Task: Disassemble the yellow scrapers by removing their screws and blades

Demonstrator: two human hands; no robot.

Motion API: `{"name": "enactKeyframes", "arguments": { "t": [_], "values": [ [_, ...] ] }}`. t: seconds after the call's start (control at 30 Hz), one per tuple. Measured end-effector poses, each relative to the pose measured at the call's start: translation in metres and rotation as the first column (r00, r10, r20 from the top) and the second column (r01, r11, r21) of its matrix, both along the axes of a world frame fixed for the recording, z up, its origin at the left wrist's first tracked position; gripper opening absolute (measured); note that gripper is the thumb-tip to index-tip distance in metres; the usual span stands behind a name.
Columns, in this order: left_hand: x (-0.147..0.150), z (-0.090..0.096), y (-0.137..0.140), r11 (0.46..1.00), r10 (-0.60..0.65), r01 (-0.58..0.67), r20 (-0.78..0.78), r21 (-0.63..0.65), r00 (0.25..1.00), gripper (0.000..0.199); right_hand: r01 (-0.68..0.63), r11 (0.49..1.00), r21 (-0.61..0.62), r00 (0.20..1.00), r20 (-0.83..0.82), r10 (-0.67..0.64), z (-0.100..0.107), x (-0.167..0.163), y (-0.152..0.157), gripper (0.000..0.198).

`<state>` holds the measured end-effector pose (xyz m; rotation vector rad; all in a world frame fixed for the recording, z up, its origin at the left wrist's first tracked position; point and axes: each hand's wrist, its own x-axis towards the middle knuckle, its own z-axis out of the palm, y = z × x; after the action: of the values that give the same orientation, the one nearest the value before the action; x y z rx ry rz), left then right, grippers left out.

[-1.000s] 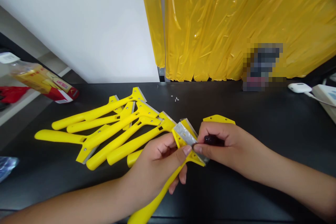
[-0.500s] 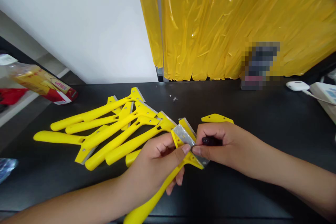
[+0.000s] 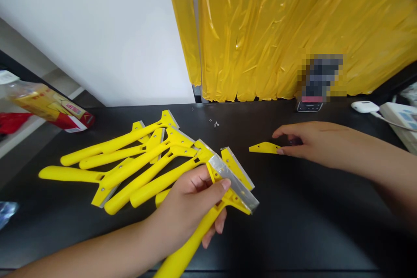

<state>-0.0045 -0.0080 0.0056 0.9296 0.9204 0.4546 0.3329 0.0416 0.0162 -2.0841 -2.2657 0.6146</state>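
Note:
My left hand (image 3: 198,200) grips a yellow scraper (image 3: 192,243) by its head, the thumb pressing a flat metal blade (image 3: 243,189) against it. The scraper's handle slants down toward me. My right hand (image 3: 309,139) is at the right end of a small yellow cover plate (image 3: 263,147) with holes, which lies on the table. Its thumb and index finger are parted, the thumb tip at the plate's end. A dark, rounded handle (image 3: 295,141) is tucked in the right palm; most of it is hidden. Several yellow scrapers (image 3: 143,154) lie piled left of my hands.
Tiny screws (image 3: 215,124) lie on the black table (image 3: 293,226) beyond the scrapers. A drink bottle (image 3: 48,104) lies tilted at the left. A pixelated device (image 3: 309,106) leans against the yellow plastic sheet (image 3: 260,30). A white earphone case (image 3: 365,107) with a cable is at the right.
My right hand has let go of the blade and moved right and away, to the cover plate. My left hand keeps the scraper and blade nearly in place.

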Motion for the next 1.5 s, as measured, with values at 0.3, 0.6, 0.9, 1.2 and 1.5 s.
{"name": "enactKeyframes", "arguments": {
  "t": [0.3,0.6,0.9,1.2,1.5],
  "values": [
    [-0.001,-0.002,-0.002,1.000,0.006,-0.006,0.029,-0.010,1.000,0.027,-0.186,0.977,-0.103,0.974,-0.150,0.170,-0.009,-0.022,0.001,0.015],
    [-0.002,0.001,0.000,1.000,0.012,-0.012,0.034,0.012,0.999,0.028,-0.204,0.974,-0.094,0.948,-0.266,0.173,-0.008,-0.026,0.001,0.024],
    [0.000,-0.003,-0.002,1.000,0.018,-0.019,0.042,0.012,0.999,0.027,-0.228,0.934,-0.274,0.820,-0.571,0.033,0.010,-0.032,-0.013,0.058],
    [-0.001,-0.003,-0.001,1.000,0.008,-0.009,0.038,0.025,0.999,0.027,-0.225,0.855,-0.467,0.571,-0.774,-0.272,0.017,-0.051,-0.031,0.061],
    [0.001,-0.001,-0.002,0.999,0.028,-0.029,0.063,0.019,0.998,0.024,-0.203,0.886,-0.416,0.431,-0.851,-0.300,0.004,-0.056,-0.027,0.044]
  ]
}}
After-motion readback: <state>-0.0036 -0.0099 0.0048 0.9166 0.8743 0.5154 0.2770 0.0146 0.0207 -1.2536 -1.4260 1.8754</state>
